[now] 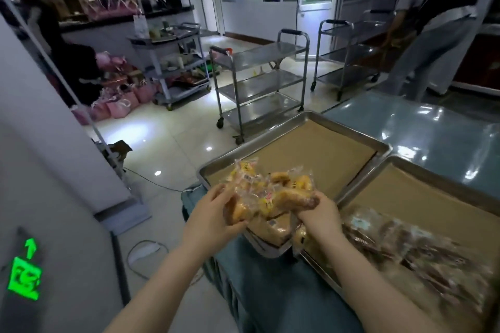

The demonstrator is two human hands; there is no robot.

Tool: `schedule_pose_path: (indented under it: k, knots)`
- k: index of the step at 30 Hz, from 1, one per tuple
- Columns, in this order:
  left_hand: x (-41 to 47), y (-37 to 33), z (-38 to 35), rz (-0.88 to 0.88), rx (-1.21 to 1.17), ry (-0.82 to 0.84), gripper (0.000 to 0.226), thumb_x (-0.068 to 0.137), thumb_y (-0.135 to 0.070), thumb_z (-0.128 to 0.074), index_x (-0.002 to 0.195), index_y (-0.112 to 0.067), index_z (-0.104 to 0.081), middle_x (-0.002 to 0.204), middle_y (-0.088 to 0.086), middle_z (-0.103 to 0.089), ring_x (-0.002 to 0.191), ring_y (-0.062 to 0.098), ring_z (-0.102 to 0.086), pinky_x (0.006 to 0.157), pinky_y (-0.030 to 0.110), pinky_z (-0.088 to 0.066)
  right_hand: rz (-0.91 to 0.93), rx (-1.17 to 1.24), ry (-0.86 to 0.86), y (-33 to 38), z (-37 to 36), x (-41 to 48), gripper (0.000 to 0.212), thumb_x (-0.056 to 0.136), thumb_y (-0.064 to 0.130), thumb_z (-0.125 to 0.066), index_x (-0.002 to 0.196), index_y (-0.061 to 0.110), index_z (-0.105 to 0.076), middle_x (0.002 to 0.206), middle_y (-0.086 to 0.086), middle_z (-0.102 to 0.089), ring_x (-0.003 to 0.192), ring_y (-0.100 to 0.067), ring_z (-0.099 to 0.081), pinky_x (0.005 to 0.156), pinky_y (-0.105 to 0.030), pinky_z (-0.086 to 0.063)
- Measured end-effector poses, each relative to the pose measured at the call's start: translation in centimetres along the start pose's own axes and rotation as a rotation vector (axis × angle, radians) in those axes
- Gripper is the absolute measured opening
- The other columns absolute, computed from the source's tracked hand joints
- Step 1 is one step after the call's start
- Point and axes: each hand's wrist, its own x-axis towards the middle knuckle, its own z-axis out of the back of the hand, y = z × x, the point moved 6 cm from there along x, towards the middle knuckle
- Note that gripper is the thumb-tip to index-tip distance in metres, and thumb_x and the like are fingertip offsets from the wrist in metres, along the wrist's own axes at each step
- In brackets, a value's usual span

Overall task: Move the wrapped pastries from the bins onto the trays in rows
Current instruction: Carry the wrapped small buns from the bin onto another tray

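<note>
Both hands hold one bundle of several golden wrapped pastries [270, 192] in clear packets above the near corner of the left metal tray [295, 119], which is lined with brown paper. My left hand [213, 213] grips the bundle's left end and my right hand [319, 213] grips its right end. A second paper-lined tray [438, 167] lies to the right, with several darker wrapped pastries [411, 249] in rows along its near side. A few more packets [273, 227] lie under my hands on the left tray.
The trays sit on a table with a blue-green cover [433, 130]. Steel trolleys [259, 76] stand on the tiled floor beyond. A person [433, 35] bends over at the back right. Pink bags [119, 105] are piled at the left, by a white pillar [40, 116].
</note>
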Motion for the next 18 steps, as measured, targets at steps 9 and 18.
schedule_pose_path:
  k: [9, 18]
  knots:
    - [8.8, 6.4, -5.2, -0.057, -0.042, 0.119, 0.063, 0.071, -0.05, -0.069, 0.128, -0.036, -0.048, 0.143, -0.016, -0.03, 0.13, 0.008, -0.03, 0.1, 0.026, -0.03, -0.014, 0.011, -0.143, -2.0, -4.2, 5.8, 0.009, 0.075, 0.027, -0.068, 0.073, 0.032, -0.061, 0.088, 0.008, -0.064, 0.098, -0.02, -0.058, 0.076, -0.033, -0.051]
    - [18.5, 11.2, -12.1, -0.173, -0.077, 0.325, 0.069, 0.08, -0.05, -0.062, 0.138, -0.042, -0.025, 0.157, -0.007, 0.003, 0.144, 0.022, 0.004, 0.115, 0.05, -0.013, -0.319, -0.311, -0.362, -4.3, -10.5, 9.3, 0.052, 0.072, 0.031, -0.072, 0.115, 0.035, -0.044, 0.146, 0.008, -0.019, 0.137, -0.026, -0.019, 0.104, -0.042, -0.034]
